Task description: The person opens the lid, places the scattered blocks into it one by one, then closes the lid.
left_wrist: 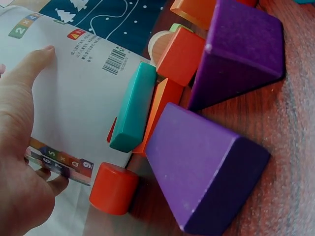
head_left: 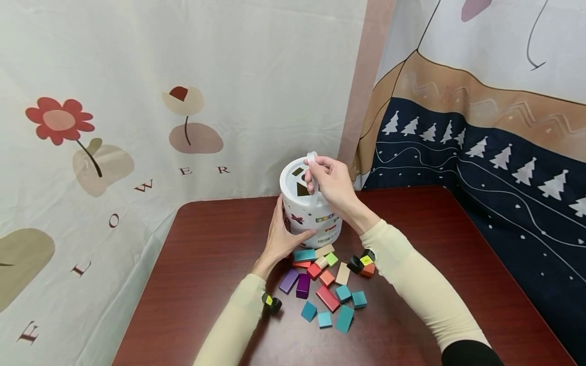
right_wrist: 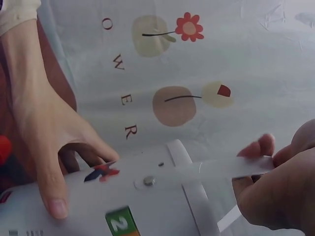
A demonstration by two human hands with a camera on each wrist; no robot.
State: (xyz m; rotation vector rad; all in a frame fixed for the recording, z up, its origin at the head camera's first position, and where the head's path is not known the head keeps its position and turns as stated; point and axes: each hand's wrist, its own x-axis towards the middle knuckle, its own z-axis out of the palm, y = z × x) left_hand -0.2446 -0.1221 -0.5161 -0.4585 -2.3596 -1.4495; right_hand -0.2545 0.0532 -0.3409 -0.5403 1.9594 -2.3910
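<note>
A white round bucket (head_left: 322, 223) stands at the back of the table, its lid (head_left: 290, 178) on and showing dark shaped holes. My right hand (head_left: 333, 185) pinches the white strap handle (right_wrist: 216, 170), which is raised above the lid. Around the bucket's lower left side my left hand (head_left: 280, 236) holds on, thumb across the front and fingers spread along the side. Close in front of the bucket lie loose wooden blocks, among them a teal block (left_wrist: 134, 108), a purple block (left_wrist: 197, 162) and a red cylinder (left_wrist: 114, 188).
Several more blocks, such as a long red block (head_left: 327, 298) and a tan block (head_left: 342, 274), spread toward the near side of the dark red table (head_left: 206, 254). A pale printed curtain (head_left: 256, 101) hangs behind, and a navy tree-print cloth (head_left: 499, 203) at the right.
</note>
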